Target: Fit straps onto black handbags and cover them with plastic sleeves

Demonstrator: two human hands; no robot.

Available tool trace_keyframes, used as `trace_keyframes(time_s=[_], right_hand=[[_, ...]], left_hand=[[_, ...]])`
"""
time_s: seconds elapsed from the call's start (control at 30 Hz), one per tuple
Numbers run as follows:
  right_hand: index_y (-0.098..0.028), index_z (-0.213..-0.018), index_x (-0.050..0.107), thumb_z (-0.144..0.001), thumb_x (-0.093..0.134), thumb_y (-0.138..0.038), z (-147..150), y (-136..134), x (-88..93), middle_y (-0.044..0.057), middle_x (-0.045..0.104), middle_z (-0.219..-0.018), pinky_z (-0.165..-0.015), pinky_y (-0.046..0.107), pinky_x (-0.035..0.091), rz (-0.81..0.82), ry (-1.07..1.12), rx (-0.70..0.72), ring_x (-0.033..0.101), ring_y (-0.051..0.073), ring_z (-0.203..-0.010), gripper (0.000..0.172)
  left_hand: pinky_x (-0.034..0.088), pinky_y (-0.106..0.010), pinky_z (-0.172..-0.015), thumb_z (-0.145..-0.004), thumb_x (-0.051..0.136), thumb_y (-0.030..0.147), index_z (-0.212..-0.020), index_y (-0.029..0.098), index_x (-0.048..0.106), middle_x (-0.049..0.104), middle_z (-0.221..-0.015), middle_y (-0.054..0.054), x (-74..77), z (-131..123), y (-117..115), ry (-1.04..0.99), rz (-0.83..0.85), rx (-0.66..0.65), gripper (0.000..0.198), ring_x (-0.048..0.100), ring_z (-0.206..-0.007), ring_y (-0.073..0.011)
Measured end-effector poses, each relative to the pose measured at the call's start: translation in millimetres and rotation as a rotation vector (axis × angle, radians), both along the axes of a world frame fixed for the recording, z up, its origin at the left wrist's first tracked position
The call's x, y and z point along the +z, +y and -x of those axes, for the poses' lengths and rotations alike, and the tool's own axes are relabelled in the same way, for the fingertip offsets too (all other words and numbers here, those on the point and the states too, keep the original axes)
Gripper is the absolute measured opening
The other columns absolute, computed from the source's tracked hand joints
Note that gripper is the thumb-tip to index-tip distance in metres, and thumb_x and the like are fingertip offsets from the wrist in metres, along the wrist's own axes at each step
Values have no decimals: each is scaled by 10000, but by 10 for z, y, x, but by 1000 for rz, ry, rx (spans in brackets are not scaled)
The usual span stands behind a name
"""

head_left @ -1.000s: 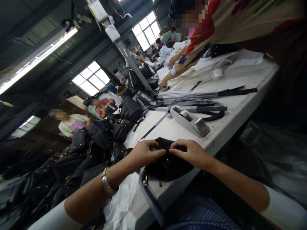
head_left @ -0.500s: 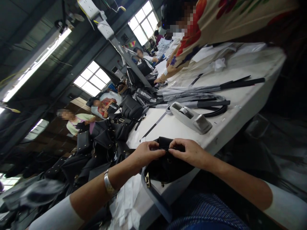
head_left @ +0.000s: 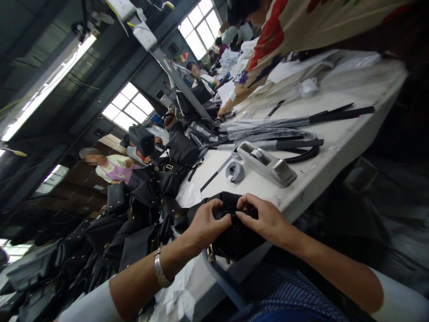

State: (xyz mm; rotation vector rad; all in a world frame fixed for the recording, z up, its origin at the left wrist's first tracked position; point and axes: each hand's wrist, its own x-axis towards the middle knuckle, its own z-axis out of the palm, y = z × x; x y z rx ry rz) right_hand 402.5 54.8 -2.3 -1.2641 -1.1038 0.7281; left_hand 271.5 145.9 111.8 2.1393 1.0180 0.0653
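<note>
Both hands, left [head_left: 205,222] and right [head_left: 264,220], pinch the black bag [head_left: 234,239] on the table [head_left: 321,134]

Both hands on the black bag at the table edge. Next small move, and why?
Probably slide the small black soft bag further onto the white table without letting go. The left hand and right hand pinch its top edge, fingertips nearly meeting, and its lower part seems to overhang the table's near edge.

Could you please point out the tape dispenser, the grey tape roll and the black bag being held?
tape dispenser [head_left: 271,167]: head view, on the middle of its grey body.
grey tape roll [head_left: 235,171]: head view, on the roll's outer band.
black bag [head_left: 236,243]: head view, on its lower front panel.
</note>
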Motion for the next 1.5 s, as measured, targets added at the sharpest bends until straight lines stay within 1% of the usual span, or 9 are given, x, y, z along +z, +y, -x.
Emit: trace_keyframes(time_s=[0.3,0.47,0.6,0.8,0.97,1.2,1.27,1.4,1.5], right_hand=[[-242,-980,611,-909,596,-291,53,1,16,12,684,-967,-821,322,478,3,-133,-83,637,203,-923,88],[-239,-1070,647,-940,587,-318,-69,-30,68,59,707,-1080,-934,419,494,-58,-364,-216,648,257,-1037,163],[-252,-1259,597,-930,609,-196,40,-307,110,94,684,-1202,-1041,448,467,-340,-575,-408,616,269,-1154,334],[-301,-1369,541,-889,621,-91,308,-472,375,40,723,-1193,-956,336,572,-570,-691,-116,668,211,-1121,530],[-251,-1381,563,-867,620,-113,449,7,795,96,541,-1470,-1174,579,313,-461,-1131,83,425,334,-1403,535],[-157,-1208,677,-876,479,-27,580,347,1035,113,729,-963,-931,453,539,-407,-1360,304,696,260,-919,408],[-174,-1271,646,-900,420,-47,518,346,1081,117,717,-1044,-845,381,568,-398,-1275,214,692,252,-942,452],[-227,-1376,575,-942,396,-129,302,307,1178,102,685,-1200,-938,390,538,-341,-1117,-18,671,269,-1080,480],[-250,-1458,489,-932,503,-231,300,217,1337,103,604,-1373,-1024,473,492,-300,-1185,0,609,321,-1210,526]], left_hand=[[522,-291,-753,-756,670,265,-971,122,692,743,-922,-51,-75,-9,84,22,-51,-19,260,677,-876,-224],[521,-316,-835,-897,594,444,-1058,169,713,752,-1036,-66,185,28,212,18,-114,-202,340,689,-954,-231],[488,-342,-952,-979,496,447,-1237,218,621,676,-1255,-86,366,401,41,-231,-384,-34,367,636,-1126,-229],[533,-331,-817,-958,553,370,-1153,212,607,696,-1070,-75,-165,1134,-354,-230,-430,225,257,661,-986,-227],[510,-373,-874,-887,582,165,-1067,222,602,688,-1047,-60,-459,1280,-408,-186,-549,173,190,648,-997,-241],[524,-329,-910,-878,671,274,-1271,225,530,649,-1222,-82,-225,1372,-442,-574,-199,153,421,643,-1073,-213],[521,-342,-921,-831,737,317,-1348,219,478,625,-1263,-103,-297,1439,-465,-635,-48,170,586,636,-1088,-226],[526,-272,-699,-893,637,344,-1106,159,600,665,-916,-39,-452,1709,-469,-626,263,112,284,644,-760,-158],[429,-222,-587,-917,597,374,-953,163,625,599,-739,18,-293,1937,-438,-552,123,172,215,557,-651,-128]])
